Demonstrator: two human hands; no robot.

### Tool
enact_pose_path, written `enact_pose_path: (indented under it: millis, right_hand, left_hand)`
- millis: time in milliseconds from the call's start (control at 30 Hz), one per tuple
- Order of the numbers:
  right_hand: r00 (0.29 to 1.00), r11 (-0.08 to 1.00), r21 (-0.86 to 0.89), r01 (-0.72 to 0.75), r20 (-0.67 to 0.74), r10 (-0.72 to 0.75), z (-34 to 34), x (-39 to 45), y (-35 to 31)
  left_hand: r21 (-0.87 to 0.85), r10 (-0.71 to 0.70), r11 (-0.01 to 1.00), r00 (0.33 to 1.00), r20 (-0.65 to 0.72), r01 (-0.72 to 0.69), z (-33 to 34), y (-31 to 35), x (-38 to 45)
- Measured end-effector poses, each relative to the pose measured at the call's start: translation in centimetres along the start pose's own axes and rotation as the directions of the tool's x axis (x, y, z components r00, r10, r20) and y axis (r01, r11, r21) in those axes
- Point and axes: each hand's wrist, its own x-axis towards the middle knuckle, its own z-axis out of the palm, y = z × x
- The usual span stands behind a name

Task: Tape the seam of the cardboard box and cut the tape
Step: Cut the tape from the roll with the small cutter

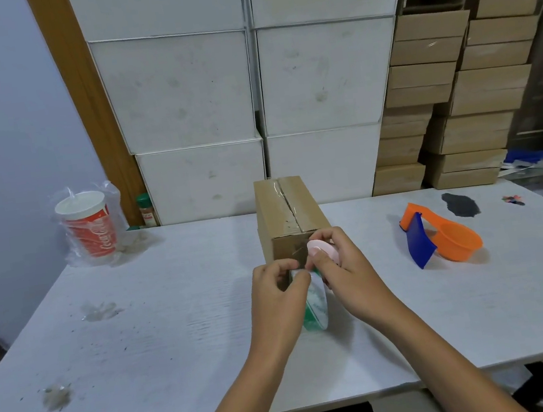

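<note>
A brown cardboard box (285, 219) stands in the middle of the white table, its top seam running away from me under shiny clear tape. In front of its near face, my left hand (279, 295) grips a roll of clear tape (316, 304) with green print, held on edge. My right hand (343, 270) is closed on a small pink round cutter (321, 249) pressed near the box's near top edge. The strip between roll and box is mostly hidden by my fingers.
An orange and blue tape dispenser (438, 236) lies to the right of the box. A red paper cup (89, 224) in a plastic bag stands at the far left. White boxes (190, 89) and brown cartons (449, 108) are stacked behind the table (141, 324).
</note>
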Motion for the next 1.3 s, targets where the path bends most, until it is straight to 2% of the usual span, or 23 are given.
enact_pose_path:
  millis: [300, 400, 567, 733, 967, 1300]
  right_hand:
    - [1.0, 1.0, -0.028, -0.012, 0.0, 0.012, 0.1, 0.0, -0.1]
    - [0.999, 0.998, 0.043, -0.048, 0.023, 0.048, 0.4, -0.2, -0.4]
    - [0.999, 0.999, 0.005, -0.036, 0.025, 0.036, 0.5, -0.3, -0.3]
    - [0.997, 0.977, -0.201, 0.072, 0.045, -0.065, 0.1, -0.3, -0.9]
    - [0.986, 0.872, -0.461, 0.164, 0.109, -0.128, 0.4, 0.0, -2.0]
    - [0.969, 0.754, -0.618, 0.223, 0.222, -0.105, 0.3, 0.3, -2.7]
  left_hand:
    - [-0.043, -0.029, 0.999, 0.993, -0.113, 0.024, 0.6, 0.1, 0.4]
    - [-0.049, -0.019, 0.999, 0.992, -0.124, 0.013, 0.8, 0.1, 0.6]
    - [-0.085, -0.024, 0.996, 0.995, -0.096, 0.016, 1.0, -0.2, 0.9]
    - [-0.081, -0.003, 0.997, 0.996, -0.09, -0.004, 1.0, -0.6, 0.8]
    - [-0.091, 0.009, 0.996, 0.998, -0.07, -0.016, 0.9, -0.8, 0.7]
    - [-0.056, 0.03, 0.998, 0.997, -0.074, -0.034, 0.4, -1.0, 0.7]
